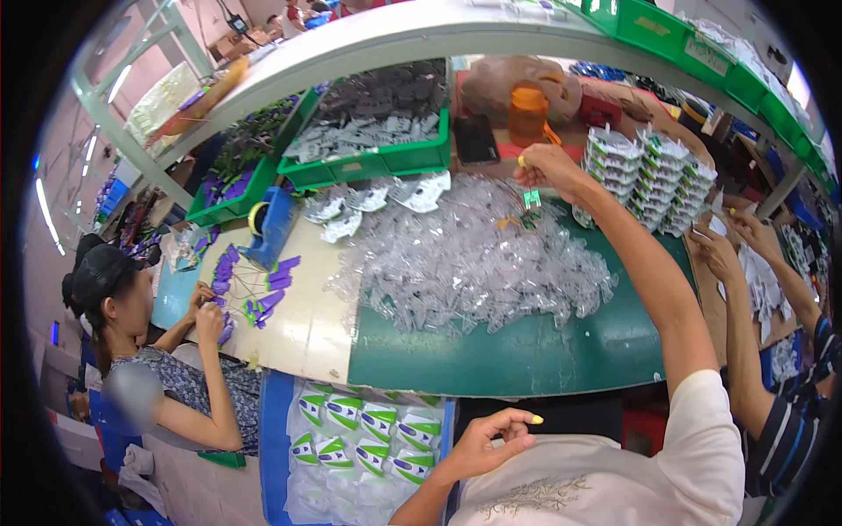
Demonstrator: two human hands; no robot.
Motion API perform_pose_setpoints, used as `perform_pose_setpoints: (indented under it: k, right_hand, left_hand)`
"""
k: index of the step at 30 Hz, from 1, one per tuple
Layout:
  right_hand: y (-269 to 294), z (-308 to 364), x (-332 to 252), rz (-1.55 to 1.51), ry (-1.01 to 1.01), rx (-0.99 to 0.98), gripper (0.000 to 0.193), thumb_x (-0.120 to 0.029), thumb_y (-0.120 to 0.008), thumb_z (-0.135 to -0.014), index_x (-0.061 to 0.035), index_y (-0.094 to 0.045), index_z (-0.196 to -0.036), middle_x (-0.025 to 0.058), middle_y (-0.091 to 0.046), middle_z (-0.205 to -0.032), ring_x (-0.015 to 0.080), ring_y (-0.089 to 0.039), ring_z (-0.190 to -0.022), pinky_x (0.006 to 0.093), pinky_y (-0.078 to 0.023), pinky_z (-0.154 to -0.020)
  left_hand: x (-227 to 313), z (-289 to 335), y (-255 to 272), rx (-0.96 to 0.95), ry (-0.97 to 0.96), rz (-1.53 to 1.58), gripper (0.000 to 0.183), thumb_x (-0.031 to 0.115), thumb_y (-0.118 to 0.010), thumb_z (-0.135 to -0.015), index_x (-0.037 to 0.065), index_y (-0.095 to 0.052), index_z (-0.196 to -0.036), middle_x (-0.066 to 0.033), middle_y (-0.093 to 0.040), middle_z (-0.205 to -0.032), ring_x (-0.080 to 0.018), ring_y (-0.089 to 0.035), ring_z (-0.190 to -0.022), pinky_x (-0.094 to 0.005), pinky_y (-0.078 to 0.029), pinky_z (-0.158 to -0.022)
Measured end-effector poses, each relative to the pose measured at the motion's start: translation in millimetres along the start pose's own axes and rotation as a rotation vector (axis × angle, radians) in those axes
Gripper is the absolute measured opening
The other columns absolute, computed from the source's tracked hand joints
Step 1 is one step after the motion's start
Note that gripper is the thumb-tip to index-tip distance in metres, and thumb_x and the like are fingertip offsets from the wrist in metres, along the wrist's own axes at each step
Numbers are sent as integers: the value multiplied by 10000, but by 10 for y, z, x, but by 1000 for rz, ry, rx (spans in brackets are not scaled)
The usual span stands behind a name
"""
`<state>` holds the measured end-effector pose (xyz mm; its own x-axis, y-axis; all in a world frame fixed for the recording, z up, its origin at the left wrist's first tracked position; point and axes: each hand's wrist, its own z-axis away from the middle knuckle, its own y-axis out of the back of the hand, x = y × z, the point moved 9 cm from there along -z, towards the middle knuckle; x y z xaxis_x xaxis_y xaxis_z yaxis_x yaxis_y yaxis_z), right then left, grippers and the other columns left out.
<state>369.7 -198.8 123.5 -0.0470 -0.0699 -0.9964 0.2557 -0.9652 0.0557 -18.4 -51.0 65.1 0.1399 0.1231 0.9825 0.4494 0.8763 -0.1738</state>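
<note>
Room: a crowded workshop; a pale metal rack frame arches over the bench, with green bins along its top right.
Tabletop: the tabletop is a dark green mat on the right, cream on the left, with a curved near edge.
Right hand: the right hand is stretched far forward toward the back edge, arm nearly straight, fingertips pinched on a small green-and-white card that hangs just below them.
Left hand: the left hand rests low against the person's pale shirt, below the near edge, fingers loosely curled and holding nothing.
Clear blister shells: a wide heap of clear blister shells, thin, glossy and crinkled, covers the middle of the tabletop, right under the card.
Packed stacks: neat stacks of sealed packs stand at the back right corner, just beside the right hand.
Back bins: a green crate of grey parts sits along the back edge.
Others: a person at the left edge handles purple pieces; another's hands work at the right edge.
</note>
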Motion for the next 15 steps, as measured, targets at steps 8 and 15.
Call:
perform_pose_setpoints:
  k: [8,15]
  right_hand:
    - [-253,396,151,349,-71,-232,144,-97,-620,-849,33,-681,-851,32,-572,-609,84,-516,-456,267,-453,-392]
    - [-134,815,-34,755,238,-61,142,-39,-612,-800,78,-693,-801,125,-683,-648,151,-664,-575,317,-541,-560]
  left_hand:
    - [-89,-114,-153,-41,-16,-1,286,142,-678,-944,44,-633,-1209,58,-578,-810,-16,-495,-740,-190,-401,-662]
    - [-285,-63,-198,-28,89,41,277,158,-659,-962,41,-628,-1211,70,-570,-820,2,-471,-732,-173,-381,-652]
